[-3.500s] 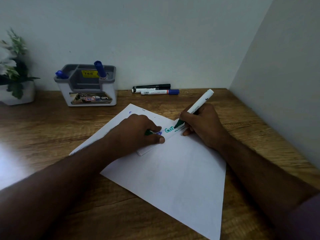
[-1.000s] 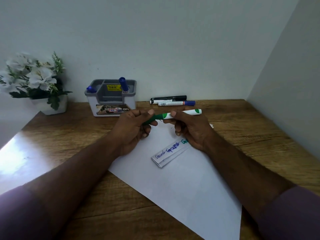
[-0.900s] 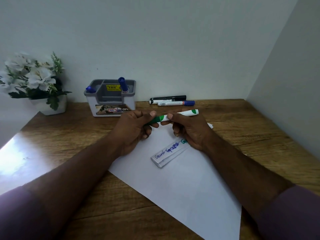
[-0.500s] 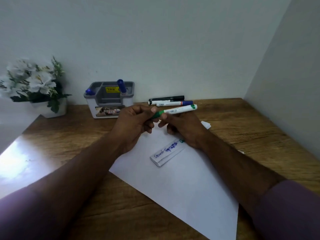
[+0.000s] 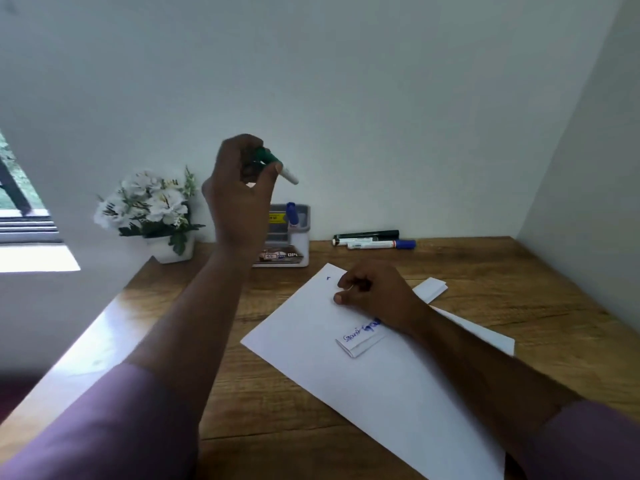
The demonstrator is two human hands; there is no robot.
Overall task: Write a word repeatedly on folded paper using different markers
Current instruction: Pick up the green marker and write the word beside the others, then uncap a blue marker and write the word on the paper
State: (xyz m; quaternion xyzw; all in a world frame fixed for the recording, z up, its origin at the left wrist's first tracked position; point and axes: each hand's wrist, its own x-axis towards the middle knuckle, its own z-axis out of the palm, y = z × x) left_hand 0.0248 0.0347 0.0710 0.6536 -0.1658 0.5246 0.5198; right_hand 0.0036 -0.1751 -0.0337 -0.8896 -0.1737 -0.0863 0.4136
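Observation:
My left hand (image 5: 239, 192) is raised high above the grey marker holder (image 5: 294, 244) and grips the capped green marker (image 5: 277, 164). My right hand (image 5: 377, 292) rests curled on the large white sheet (image 5: 381, 382) and holds nothing that I can see. A small folded paper strip (image 5: 360, 341) lies on that sheet just below my right wrist, with a word written on it in black and in blue. My right wrist hides the strip's right end.
A black marker (image 5: 367, 234) and a blue-capped marker (image 5: 381, 244) lie by the back wall. One blue marker (image 5: 292, 213) stands in the holder. A white flower pot (image 5: 156, 216) sits at the back left. Another folded paper (image 5: 431, 289) lies right of my hand.
The cap went onto the green marker. My left hand then lifted it up and left above the holder, while my right hand let go and dropped onto the sheet.

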